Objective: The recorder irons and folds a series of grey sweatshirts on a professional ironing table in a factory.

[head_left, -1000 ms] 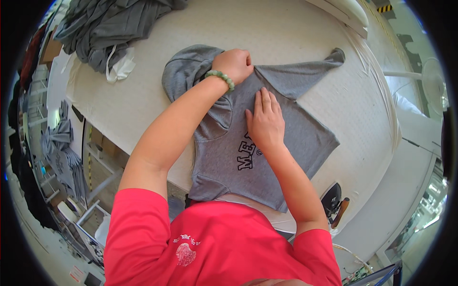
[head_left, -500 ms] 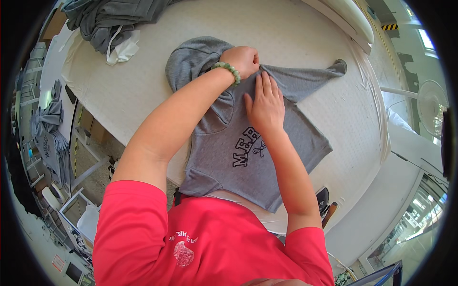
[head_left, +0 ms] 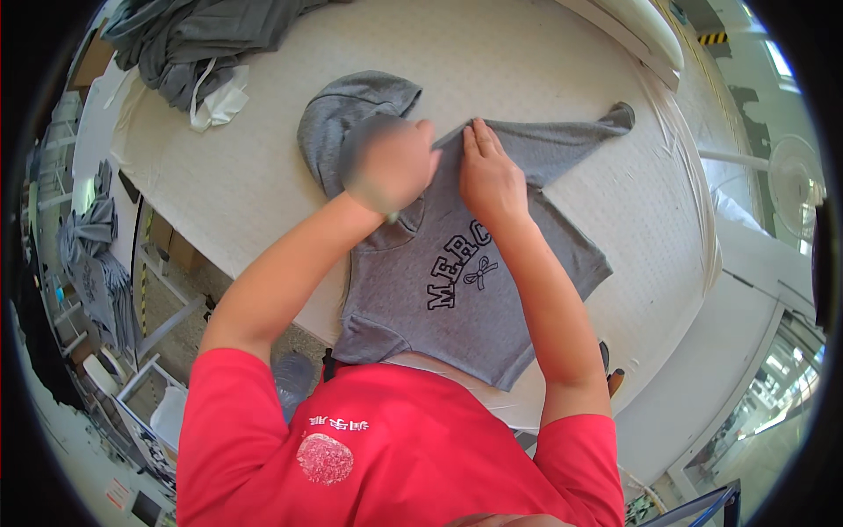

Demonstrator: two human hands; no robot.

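Note:
A grey hooded sweatshirt (head_left: pixel 474 303) lies spread on the pale padded table, with dark lettering and a small bow outline on its front. Its hood points to the far left, and one sleeve stretches out to the right. My right hand (head_left: pixel 493 180) rests flat on it near the shoulder edge, its fingers straight and side by side. Over the neck, beside the hood, is my left hand (head_left: pixel 392 162), smeared by motion; whether it grips any fabric does not show. A bracelet of beads circles that wrist.
A heap of grey garments (head_left: pixel 202 39) with a white piece of cloth (head_left: pixel 219 98) lies at the far left of the padded table (head_left: pixel 606 53). More grey garments (head_left: pixel 101 272) are stacked at the left. A wooden handle (head_left: pixel 616 381) shows by my right elbow; a fan (head_left: pixel 795 189) stands at right.
My left hand has moved left and toward me, off the shoulder edge. My right hand has slid slightly farther up to that edge. More of the lettering shows.

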